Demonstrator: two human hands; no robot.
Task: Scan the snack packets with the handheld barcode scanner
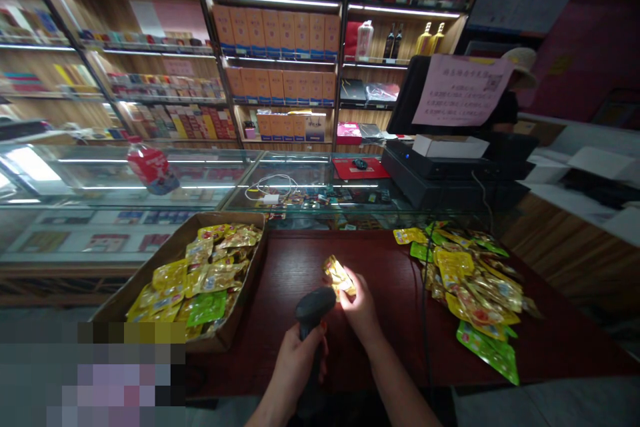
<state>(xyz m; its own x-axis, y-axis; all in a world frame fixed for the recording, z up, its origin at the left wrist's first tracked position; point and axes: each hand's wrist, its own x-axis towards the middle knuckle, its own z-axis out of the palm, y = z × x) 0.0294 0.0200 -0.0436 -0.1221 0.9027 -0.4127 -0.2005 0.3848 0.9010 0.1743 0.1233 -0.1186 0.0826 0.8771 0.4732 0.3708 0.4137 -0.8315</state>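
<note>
My left hand [296, 355] is wrapped round the handle of a black barcode scanner [315, 305], whose head points forward and right. Bright light falls on a shiny gold snack packet [338, 275], which my right hand [359, 303] pinches just above the dark red table [290, 267]. To the left stands a cardboard box [260, 260] holding several yellow, gold and green packets [205, 277]. On the right side of the table lies a loose pile of similar packets [457, 273], one green packet [487, 350] near the front edge.
A black cable [424, 320] runs down across the table beside the right pile. Behind is a glass counter [210, 177] with a red bottle [150, 165], a white charger [271, 199], a mouse [359, 164] and a monitor [407, 93]. A person in a hat [520, 67] is behind the monitor.
</note>
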